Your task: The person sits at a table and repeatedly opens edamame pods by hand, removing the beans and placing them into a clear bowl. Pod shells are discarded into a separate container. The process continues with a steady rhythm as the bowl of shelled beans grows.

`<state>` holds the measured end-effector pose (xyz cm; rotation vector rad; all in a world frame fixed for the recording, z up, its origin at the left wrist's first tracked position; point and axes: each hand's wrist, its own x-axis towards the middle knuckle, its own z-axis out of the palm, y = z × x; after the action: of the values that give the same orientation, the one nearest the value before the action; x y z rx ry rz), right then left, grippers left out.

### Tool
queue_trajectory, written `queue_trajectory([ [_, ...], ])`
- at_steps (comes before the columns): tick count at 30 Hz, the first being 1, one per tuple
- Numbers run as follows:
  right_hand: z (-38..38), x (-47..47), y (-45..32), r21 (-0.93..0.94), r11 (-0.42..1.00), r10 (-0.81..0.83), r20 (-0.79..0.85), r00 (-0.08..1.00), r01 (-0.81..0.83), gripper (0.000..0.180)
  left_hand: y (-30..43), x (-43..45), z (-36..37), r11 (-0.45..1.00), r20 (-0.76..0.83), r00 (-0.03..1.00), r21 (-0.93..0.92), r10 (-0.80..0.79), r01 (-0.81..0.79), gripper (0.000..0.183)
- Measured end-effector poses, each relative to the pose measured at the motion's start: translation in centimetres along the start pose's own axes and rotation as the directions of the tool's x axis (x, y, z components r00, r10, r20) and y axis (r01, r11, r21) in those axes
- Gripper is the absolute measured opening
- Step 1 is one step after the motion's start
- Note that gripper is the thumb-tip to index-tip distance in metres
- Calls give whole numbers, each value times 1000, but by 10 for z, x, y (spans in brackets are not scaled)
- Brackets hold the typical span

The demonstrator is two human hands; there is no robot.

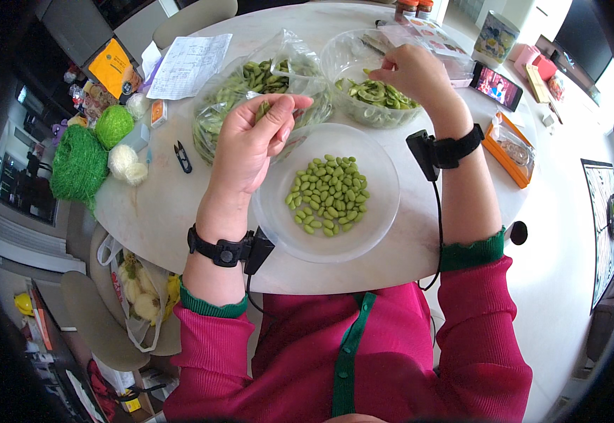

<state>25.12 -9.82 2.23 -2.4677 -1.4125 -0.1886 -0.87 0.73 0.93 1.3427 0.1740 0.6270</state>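
Observation:
My left hand (259,135) is closed on a green edamame pod (263,109), in front of a clear plastic bag (206,124) of edamame pods. Over a clear plastic tub (378,117) with empty green pod shells (383,96), my right hand (410,69) has its thumb and fingers bent close together; a bit of green shows at the fingertips, and whether they grip it I cannot tell. Nearest my body, a wide translucent bowl (333,251) holds many shelled green beans (330,193). Black straps with small devices circle both wrists.
Left on the marble table (164,211) are thread snips (182,157), yarn balls (79,161), a small box (158,113) and a written sheet (190,66). Right are a lit phone (496,87), an orange box (508,150) and a patterned cup (495,39). Cables hang from both wrist devices.

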Motion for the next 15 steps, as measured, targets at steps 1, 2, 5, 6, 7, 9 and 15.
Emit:
queue_trajectory([
  [1,0,0,0,-24,1000,20,13,1000,-20,16,0,0,0,1000,-5,1000,3,0,0,26],
  [2,1,1,1,-28,1000,2,0,1000,-2,16,0,0,0,1000,-10,1000,5,1,-1,26],
  [5,11,0,2,98,981,-158,-104,982,168,16,-1,0,1,1000,-17,1000,17,3,-3,26],
  [6,14,-1,2,147,974,-158,-105,982,172,15,-1,0,1,1000,-18,1000,22,4,-4,25],
  [7,14,-1,3,161,969,-173,-115,978,190,15,-1,0,2,1000,-20,1000,20,4,-3,25],
  [9,12,-1,3,150,987,-54,-14,998,55,15,-1,0,2,1000,-27,1000,15,5,-4,25],
  [15,5,2,2,-27,997,-67,-14,998,67,23,-1,0,1,1000,-24,1000,28,4,-3,24],
])
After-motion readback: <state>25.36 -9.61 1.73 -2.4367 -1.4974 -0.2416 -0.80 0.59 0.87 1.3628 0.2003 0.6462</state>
